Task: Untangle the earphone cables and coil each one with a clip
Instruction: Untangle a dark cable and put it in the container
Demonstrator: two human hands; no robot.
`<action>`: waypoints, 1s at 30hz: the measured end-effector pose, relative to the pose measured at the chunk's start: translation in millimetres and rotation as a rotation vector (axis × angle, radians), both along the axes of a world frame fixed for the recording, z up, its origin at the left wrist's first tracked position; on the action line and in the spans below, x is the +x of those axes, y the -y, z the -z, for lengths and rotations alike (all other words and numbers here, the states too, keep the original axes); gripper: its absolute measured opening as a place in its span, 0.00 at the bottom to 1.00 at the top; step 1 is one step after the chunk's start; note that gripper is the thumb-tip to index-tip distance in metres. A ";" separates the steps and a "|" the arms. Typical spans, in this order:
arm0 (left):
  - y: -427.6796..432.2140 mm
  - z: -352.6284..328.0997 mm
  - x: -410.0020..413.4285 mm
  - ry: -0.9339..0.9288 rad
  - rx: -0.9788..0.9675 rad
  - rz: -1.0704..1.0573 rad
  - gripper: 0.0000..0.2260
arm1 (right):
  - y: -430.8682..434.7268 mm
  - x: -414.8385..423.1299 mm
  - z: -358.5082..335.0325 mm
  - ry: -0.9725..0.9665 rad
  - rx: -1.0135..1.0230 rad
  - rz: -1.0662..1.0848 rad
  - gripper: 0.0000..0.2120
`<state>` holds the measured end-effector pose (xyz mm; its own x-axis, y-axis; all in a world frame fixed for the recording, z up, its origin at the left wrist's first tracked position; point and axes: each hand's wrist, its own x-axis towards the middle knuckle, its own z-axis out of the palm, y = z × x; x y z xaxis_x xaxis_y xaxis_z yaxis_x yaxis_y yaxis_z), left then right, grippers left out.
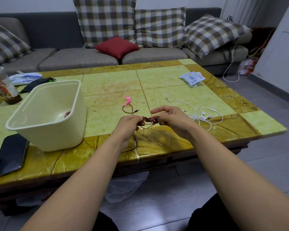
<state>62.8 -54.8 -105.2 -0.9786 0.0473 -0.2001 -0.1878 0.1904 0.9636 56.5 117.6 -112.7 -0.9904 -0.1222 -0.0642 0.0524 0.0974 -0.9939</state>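
Note:
My left hand (128, 125) and my right hand (171, 118) both pinch a dark red earphone cable (148, 120) just above the table's near edge. Between the hands the cable is bunched. One loop runs away from me across the table to its plug (137, 110), and another strand hangs down below my left hand. A pink clip (128, 99) lies on the table beyond the loop. A tangled white earphone cable (198, 112) lies to the right of my right hand.
A cream plastic bin (48, 114) stands at the left with something reddish inside. A black phone (10, 155) lies at the near left edge. A drink cup (2, 85), bags and a white packet (192, 78) sit farther back. A sofa stands behind the table.

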 end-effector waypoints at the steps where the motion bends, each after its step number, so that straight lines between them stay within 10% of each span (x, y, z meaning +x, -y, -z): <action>1: -0.5 0.6 -0.2 0.004 0.002 0.004 0.09 | 0.0 -0.3 0.2 0.009 0.016 -0.008 0.15; 30: -1.3 9.5 -7.0 0.092 0.071 0.048 0.06 | -3.9 8.0 -2.4 0.017 0.158 -0.093 0.10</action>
<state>55.8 -53.5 -114.7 -0.9525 0.1106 -0.2839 -0.2689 0.1331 0.9539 64.6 121.5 -110.4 -0.9739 -0.2007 -0.1062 0.0521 0.2578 -0.9648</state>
